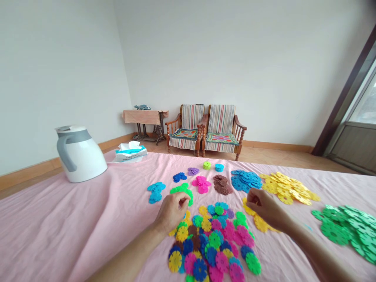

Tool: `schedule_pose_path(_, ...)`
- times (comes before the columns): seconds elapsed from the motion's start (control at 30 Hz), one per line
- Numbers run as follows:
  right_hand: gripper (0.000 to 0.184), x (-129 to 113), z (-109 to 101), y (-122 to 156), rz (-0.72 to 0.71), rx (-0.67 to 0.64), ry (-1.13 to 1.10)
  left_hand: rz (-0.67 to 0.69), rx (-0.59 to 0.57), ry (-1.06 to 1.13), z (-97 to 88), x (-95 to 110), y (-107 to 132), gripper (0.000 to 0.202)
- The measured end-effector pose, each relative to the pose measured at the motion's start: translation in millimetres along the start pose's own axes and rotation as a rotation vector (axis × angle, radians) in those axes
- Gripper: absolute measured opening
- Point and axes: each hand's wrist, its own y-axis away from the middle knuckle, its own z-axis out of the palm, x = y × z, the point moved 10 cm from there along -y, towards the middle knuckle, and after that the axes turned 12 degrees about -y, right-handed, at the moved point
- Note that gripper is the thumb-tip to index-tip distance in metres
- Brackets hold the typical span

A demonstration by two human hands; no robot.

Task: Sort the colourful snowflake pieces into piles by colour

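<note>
My left hand (172, 211) has its fingers curled in a pinch at the left edge of a mixed heap of flower-shaped plastic discs (217, 243), just in front of a bright green pile (182, 188). Whatever it may hold is hidden. To the right of the heap, my right hand (263, 205) is closed too, fingertips together above some yellow discs (260, 223); I cannot make out what is in it. Behind the hands lie sorted piles: light blue (156, 192), pink (201, 184), brown (222, 185), blue (246, 180) and yellow (286, 187).
A large green pile (349, 231) lies at the right. Small stacks of lime (207, 165) and blue discs (219, 167) stand farther back. A white jug (82, 156) and a tissue box (131, 152) stand left on the pink cloth (126, 203). Two armchairs (221, 129) are beyond.
</note>
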Motion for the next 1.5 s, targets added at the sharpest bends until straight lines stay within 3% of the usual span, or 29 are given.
schedule_pose_path(0.13,0.010,56.3,-18.6,-4.8,0.103,0.098,0.180,0.000,0.000,0.003,1.0,-0.8,0.4,0.020)
schedule_pose_path(0.27,0.010,72.2,-25.0,-2.4,0.141,0.127,0.246,0.004,0.003,-0.003,0.0,0.1,0.1,0.019)
schedule_pose_path(0.4,0.007,40.4,-17.2,0.4,0.096,0.102,0.243,0.007,0.007,-0.009,-0.5,0.7,-0.2,0.019)
schedule_pose_path(0.53,0.006,-20.6,31.0,14.4,0.009,-0.268,0.034,0.013,0.006,0.006,1.0,0.8,-0.1,0.018)
schedule_pose_path(0.67,0.019,-57.1,50.6,31.5,0.035,-0.364,0.031,0.015,0.013,0.014,1.6,0.8,0.6,0.019)
schedule_pose_path(0.97,0.016,-67.8,62.0,38.2,0.019,-0.391,0.047,0.007,0.006,-0.007,1.6,0.7,0.9,0.020)
schedule_pose_path(1.27,0.005,-60.4,63.9,34.2,0.001,-0.359,0.025,-0.004,0.004,0.001,-0.8,0.5,0.8,0.020)
schedule_pose_path(1.37,0.010,-58.5,64.1,32.9,-0.005,-0.368,-0.038,-0.013,0.023,0.006,-3.3,-0.9,0.4,0.020)
schedule_pose_path(1.5,0.017,-59.5,66.2,36.2,0.018,-0.475,-0.198,-0.014,0.023,0.030,-2.4,-2.8,-0.2,0.020)
